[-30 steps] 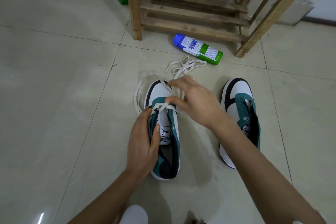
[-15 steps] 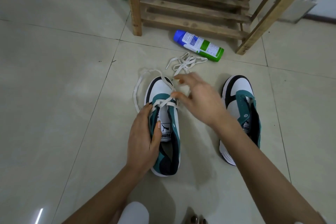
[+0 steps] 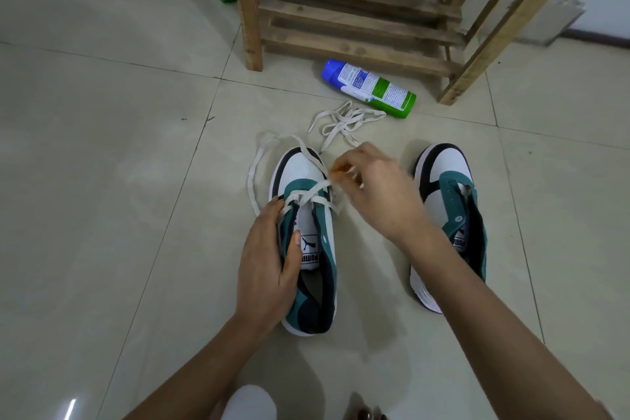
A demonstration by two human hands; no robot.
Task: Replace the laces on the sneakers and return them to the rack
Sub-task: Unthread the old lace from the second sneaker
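Relacing on the floor
Left hand grips the sneaker to steady it; right hand, just ahead, pinches the lace to draw it through.

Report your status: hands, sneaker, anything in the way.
Left hand grips partly laced sneaker. Right hand pinches its lace. Other sneaker unlaced. Spare lace, spray can beyond, not blocking.

Open floor wide to the left, past a lace loop beside the left sneaker. Between it and the right sneaker, only a narrow lane, crossed by the right forearm. Ahead, hemmed by a loose lace, a spray can lying just beyond, then the wooden rack.
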